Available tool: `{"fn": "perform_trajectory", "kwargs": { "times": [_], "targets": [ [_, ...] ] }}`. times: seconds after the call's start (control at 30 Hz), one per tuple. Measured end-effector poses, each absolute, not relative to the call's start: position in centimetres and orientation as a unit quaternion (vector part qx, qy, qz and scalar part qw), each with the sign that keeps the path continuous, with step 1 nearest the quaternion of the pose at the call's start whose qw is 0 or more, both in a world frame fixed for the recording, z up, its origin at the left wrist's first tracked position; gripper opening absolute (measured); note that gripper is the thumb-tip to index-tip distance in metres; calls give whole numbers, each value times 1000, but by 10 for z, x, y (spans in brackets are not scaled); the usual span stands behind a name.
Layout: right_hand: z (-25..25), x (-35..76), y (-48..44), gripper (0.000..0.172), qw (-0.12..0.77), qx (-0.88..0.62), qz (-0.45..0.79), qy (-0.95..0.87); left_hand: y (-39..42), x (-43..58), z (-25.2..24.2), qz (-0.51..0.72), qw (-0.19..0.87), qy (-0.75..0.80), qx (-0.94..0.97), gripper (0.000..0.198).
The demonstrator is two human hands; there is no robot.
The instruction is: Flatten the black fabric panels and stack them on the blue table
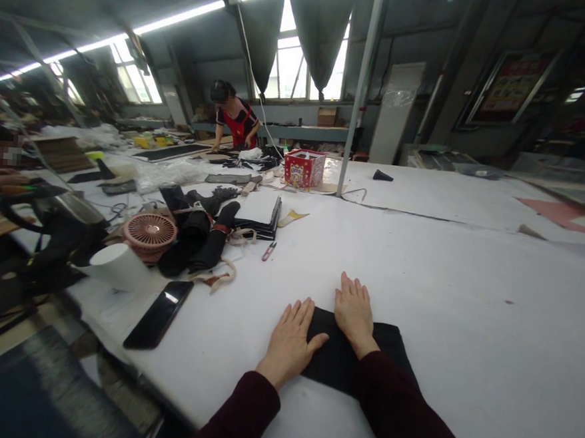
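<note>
A black piece of fabric lies flat on the white table in front of me, partly hidden by my right forearm. My left hand rests at its left edge, fingers stretched out and the thumb over the fabric. Across its far edge lies my right hand, flat, with the fingertips reaching past the cloth onto the table. Neither hand grips anything. Beyond them, a pair of pink thread snips lies on the table.
To the left are a dark phone, a white cone, a pink fan, black rolls and a stack of black-edged sheets. A red box stands near a metal pole. A person works at the back.
</note>
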State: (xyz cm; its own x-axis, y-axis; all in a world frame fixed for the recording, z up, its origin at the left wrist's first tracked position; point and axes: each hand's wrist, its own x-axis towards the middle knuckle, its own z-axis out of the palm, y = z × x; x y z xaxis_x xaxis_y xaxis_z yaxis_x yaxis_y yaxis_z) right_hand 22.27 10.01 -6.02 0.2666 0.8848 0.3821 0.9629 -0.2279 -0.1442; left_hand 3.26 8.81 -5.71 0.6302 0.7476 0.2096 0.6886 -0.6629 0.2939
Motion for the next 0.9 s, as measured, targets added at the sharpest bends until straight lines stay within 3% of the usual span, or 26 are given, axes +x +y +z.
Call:
{"fn": "perform_trajectory", "kwargs": {
  "times": [0.17,0.27,0.37,0.47,0.77,0.9],
  "targets": [
    [-61,223,101,52,173,-773,-111,-600,105,10,-44,243,98,464,846,60],
    [-61,223,100,52,170,-770,-113,-604,121,21,-34,308,189,459,812,56],
    [-61,223,100,52,169,-770,-109,-606,133,40,-37,313,297,438,789,40],
    [-61,223,101,51,163,-775,-108,-601,137,44,-49,312,341,433,774,25],
    [-61,221,101,50,147,-779,-127,-596,148,19,-43,287,412,416,758,36],
    [-62,221,102,50,135,-779,-147,-594,151,25,-39,262,409,424,764,27]
  ]
}}
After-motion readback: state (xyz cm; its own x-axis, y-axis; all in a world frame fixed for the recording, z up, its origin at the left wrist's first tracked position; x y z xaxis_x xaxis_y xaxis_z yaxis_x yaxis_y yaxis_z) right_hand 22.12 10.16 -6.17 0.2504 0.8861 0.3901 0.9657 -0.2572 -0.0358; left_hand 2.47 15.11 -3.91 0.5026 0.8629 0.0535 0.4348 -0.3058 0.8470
